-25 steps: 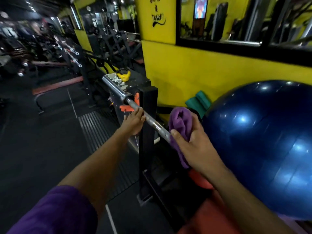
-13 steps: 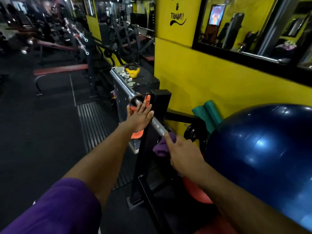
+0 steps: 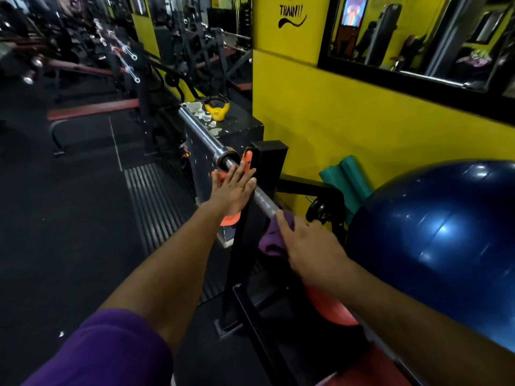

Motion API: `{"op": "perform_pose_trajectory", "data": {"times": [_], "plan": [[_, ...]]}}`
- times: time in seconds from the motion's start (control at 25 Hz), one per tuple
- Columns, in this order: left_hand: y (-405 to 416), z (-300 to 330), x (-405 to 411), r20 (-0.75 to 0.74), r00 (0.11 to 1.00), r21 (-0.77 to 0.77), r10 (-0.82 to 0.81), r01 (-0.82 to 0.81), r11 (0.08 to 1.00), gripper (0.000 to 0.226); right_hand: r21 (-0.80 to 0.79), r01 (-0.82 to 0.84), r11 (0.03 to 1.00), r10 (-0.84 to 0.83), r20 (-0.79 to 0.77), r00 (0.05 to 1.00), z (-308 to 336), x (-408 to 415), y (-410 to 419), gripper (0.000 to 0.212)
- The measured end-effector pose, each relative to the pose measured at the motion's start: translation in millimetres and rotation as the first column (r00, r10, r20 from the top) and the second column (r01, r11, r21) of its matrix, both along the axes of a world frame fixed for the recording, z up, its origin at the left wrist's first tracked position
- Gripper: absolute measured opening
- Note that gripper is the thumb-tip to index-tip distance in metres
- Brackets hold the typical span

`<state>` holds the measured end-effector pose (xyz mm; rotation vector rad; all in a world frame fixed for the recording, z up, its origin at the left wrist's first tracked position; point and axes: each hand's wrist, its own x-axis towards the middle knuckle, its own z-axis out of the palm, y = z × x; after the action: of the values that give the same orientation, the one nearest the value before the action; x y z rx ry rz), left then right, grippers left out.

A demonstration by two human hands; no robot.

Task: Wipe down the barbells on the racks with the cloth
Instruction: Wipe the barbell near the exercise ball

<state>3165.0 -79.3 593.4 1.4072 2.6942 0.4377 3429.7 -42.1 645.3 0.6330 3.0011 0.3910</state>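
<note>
Nearest, at the lower left, a purple sleeve (image 3: 106, 349) covers the left upper arm, and both bare forearms reach away toward a black rack (image 3: 267, 174). At the near right a large blue exercise ball (image 3: 434, 238) bulges beside the right arm, with an orange plate (image 3: 328, 307) low beneath the wrist. The right hand (image 3: 309, 246) wraps its fingers around a purple cloth (image 3: 271, 238), holding it against the barbell (image 3: 263, 197) just to the right of the rack's upright; the cloth hangs partly below the shaft. A little farther and to the left, the left hand (image 3: 232, 188) lies flat with straight fingers, pressing on the barbell's shaft where it crosses the upright, next to an orange bracket. The barbell's chrome sleeve runs on to the far left, beside a worn black box (image 3: 237, 126) carrying a yellow kettlebell (image 3: 217, 110). Rolled green mats (image 3: 348, 176) stand against the yellow wall (image 3: 348, 121) on the right. Dim gym machines fill the far left.
</note>
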Motion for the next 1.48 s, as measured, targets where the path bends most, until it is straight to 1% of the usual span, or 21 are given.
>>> {"op": "perform_pose_trajectory", "data": {"times": [0.08, 0.16, 0.24, 0.32, 0.4, 0.52, 0.64, 0.8, 0.88, 1.0, 1.08, 1.16, 1.2, 1.24, 1.28, 1.32, 1.36, 1.4, 1.44, 1.48], "plan": [[1, -2, -2, 0.022, 1.000, 0.021, -0.003, 0.003, 1.000, 0.060, -0.045, 0.031, 0.999, -0.029, 0.032, 0.999, 6, 41, -2, 0.093], [0, -3, -1, 0.038, 0.999, 0.023, -0.006, 0.005, 1.000, 0.059, -0.047, 0.052, 0.998, -0.048, 0.072, 0.996, 6, 50, -1, 0.096], [2, 0, 4, 0.039, 0.999, 0.020, 0.004, -0.005, 1.000, 0.058, -0.027, 0.052, 0.998, -0.051, 0.035, 0.998, 3, 34, -1, 0.096], [7, 1, 9, -0.015, 1.000, 0.011, 0.026, -0.025, 1.000, 0.059, 0.001, 0.018, 1.000, -0.018, -0.013, 1.000, -3, -1, 5, 0.094], [9, 1, 11, -0.059, 0.998, 0.025, 0.032, -0.031, 0.999, 0.061, -0.033, 0.002, 0.999, -0.003, -0.034, 0.999, -7, -38, 11, 0.094], [8, 2, 15, 0.009, 1.000, 0.120, -0.020, 0.019, 0.993, 0.058, -0.066, 0.006, 0.998, -0.010, -0.059, 0.998, -7, -60, 15, 0.095], [5, 4, 16, 0.114, 0.993, 0.165, -0.042, 0.022, 0.986, 0.058, -0.061, 0.006, 0.998, -0.010, -0.070, 0.998, -4, -30, 9, 0.093], [5, -1, 14, 0.185, 0.979, 0.210, -0.079, 0.039, 0.977, 0.059, -0.074, 0.004, 0.997, -0.005, -0.009, 1.000, 1, 38, -1, 0.092], [6, -4, 13, 0.194, 0.977, 0.239, -0.085, 0.037, 0.970, 0.060, -0.101, 0.013, 0.995, -0.011, 0.012, 1.000, 0, 48, 1, 0.092], [5, -5, 11, 0.218, 0.974, 0.226, -0.065, 0.015, 0.974, 0.060, -0.027, 0.020, 0.999, -0.021, -0.029, 0.999, -4, 19, 3, 0.092], [7, -5, 12, 0.174, 0.982, 0.235, -0.068, 0.026, 0.972, 0.059, -0.048, 0.029, 0.998, -0.033, -0.073, 0.997, -10, -23, 8, 0.092], [9, 4, 14, 0.143, 0.988, 0.291, -0.059, 0.016, 0.957, 0.060, -0.084, 0.018, 0.996, -0.030, -0.137, 0.990, -15, -60, 12, 0.087], [12, 4, 10, 0.143, 0.988, 0.276, -0.055, 0.013, 0.961, 0.062, -0.080, 0.013, 0.997, -0.025, -0.160, 0.987, -16, -74, 16, 0.083], [10, 3, 4, 0.161, 0.984, 0.224, -0.079, 0.042, 0.974, 0.062, -0.073, 0.009, 0.997, -0.022, -0.176, 0.984, -17, -83, 19, 0.081], [4, 2, 1, 0.214, 0.972, 0.186, -0.096, 0.056, 0.981, 0.061, -0.071, 0.002, 0.997, -0.015, -0.179, 0.984, -20, -89, 20, 0.081], [-6, -8, 0, 0.245, 0.965, 0.203, -0.093, 0.043, 0.978, 0.060, -0.068, -0.001, 0.998, -0.011, -0.178, 0.984, -23, -92, 22, 0.081], [-25, -15, 13, 0.295, 0.955, 0.265, -0.042, -0.039, 0.963, 0.060, -0.051, 0.001, 0.999, -0.011, -0.187, 0.982, -25, -94, 23, 0.081], [-55, -27, 40, 0.395, 0.918, 0.367, 0.036, -0.193, 0.910, 0.056, -0.023, -0.011, 1.000, 0.006, -0.191, 0.982, -26, -94, 22, 0.079], [-91, -40, 76, 0.456, 0.887, 0.447, 0.074, -0.300, 0.843, 0.049, 0.018, -0.033, 0.999, 0.036, -0.196, 0.980, -25, -90, 19, 0.075], [-130, -58, 116, 0.512, 0.856, 0.485, 0.070, -0.355, 0.799, 0.041, 0.074, -0.067, 0.995, 0.081, -0.200, 0.976, -26, -85, 17, 0.068]]}}
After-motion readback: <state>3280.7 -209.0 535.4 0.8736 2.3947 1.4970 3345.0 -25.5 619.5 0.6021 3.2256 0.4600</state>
